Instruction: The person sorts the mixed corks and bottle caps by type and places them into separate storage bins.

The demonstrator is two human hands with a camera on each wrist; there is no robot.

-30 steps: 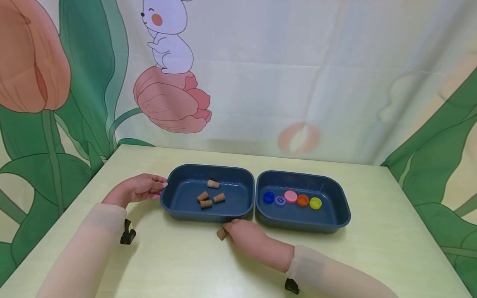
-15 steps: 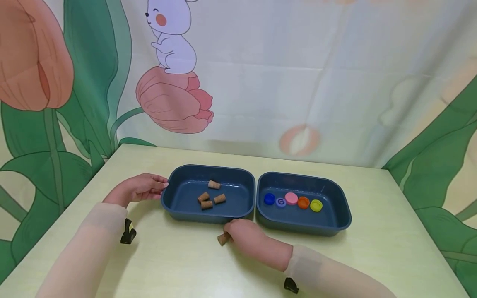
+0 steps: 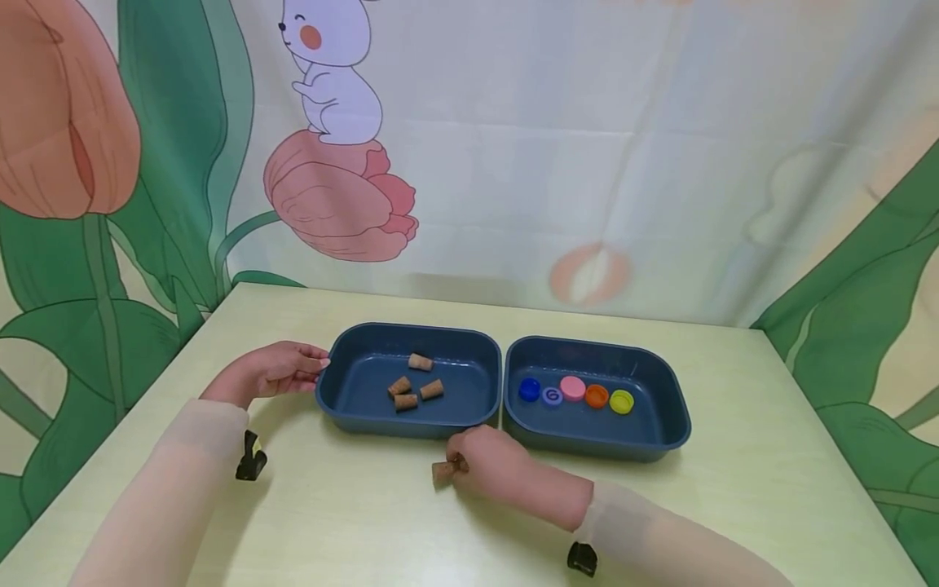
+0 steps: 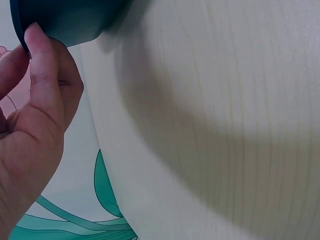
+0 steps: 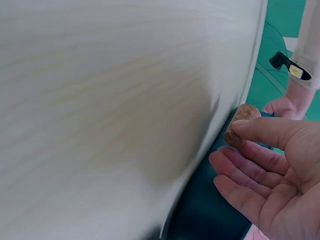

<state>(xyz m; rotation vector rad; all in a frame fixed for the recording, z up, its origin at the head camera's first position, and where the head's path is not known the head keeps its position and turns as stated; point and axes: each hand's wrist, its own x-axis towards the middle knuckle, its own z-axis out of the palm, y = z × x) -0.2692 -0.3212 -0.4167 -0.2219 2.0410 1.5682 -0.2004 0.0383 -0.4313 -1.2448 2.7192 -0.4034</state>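
Between thumb and fingertips, my right hand [image 3: 493, 463] pinches a brown cork [image 3: 443, 474] just in front of the left blue tray [image 3: 345, 419]. The right wrist view shows this cork [image 5: 242, 125] tilted under the thumb, the other fingers loosely bent. At the left end of the same tray, my left hand [image 3: 282, 371] grips the edge. Up close in the left wrist view, the left thumb [image 4: 42, 62] presses on the tray wall [image 4: 70, 22]. Several more corks [image 3: 406, 402] lie inside this tray, including one [image 3: 420, 362] farther back.
A second blue tray [image 3: 660, 440] stands close beside the first, on its right. In it lie several plastic caps: dark blue [image 3: 529, 390], purple [image 3: 552, 396], pink [image 3: 572, 388], orange [image 3: 597, 397] and yellow [image 3: 621, 402]. A printed curtain [image 3: 513, 179] hangs behind the pale table [image 3: 330, 522].
My right hand has turned and shifted slightly right, and the cork in its fingers now shows more side-on. The left hand and both trays have stayed in place.
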